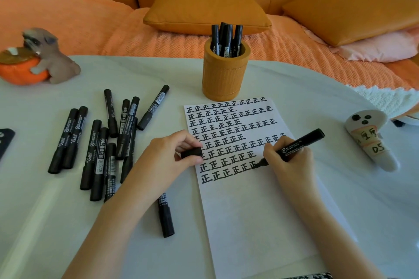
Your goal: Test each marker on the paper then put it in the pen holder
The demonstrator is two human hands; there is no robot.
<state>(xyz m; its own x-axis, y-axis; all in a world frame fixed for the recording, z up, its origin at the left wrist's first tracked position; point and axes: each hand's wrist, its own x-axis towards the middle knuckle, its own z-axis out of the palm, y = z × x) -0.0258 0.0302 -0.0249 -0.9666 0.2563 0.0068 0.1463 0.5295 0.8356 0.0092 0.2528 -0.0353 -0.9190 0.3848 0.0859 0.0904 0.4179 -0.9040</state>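
Note:
My right hand (291,161) grips an uncapped black marker (301,144) with its tip touching the white paper (254,210) at the end of a row of black characters. Between the fingers of my left hand (169,156) is the marker's black cap (191,152), at the paper's left edge. An orange pen holder (223,77) stands just beyond the paper with several black markers (225,38) upright in it. A pile of several capped black markers (106,140) lies on the table left of the paper. One more marker (166,217) lies partly under my left forearm.
A dog figurine with an orange bowl (34,61) sits at the table's far left. A white ghost-like figure (371,138) lies right of the paper. A dark object (5,140) pokes in at the left edge. An orange sofa with cushions (206,11) stands behind the table.

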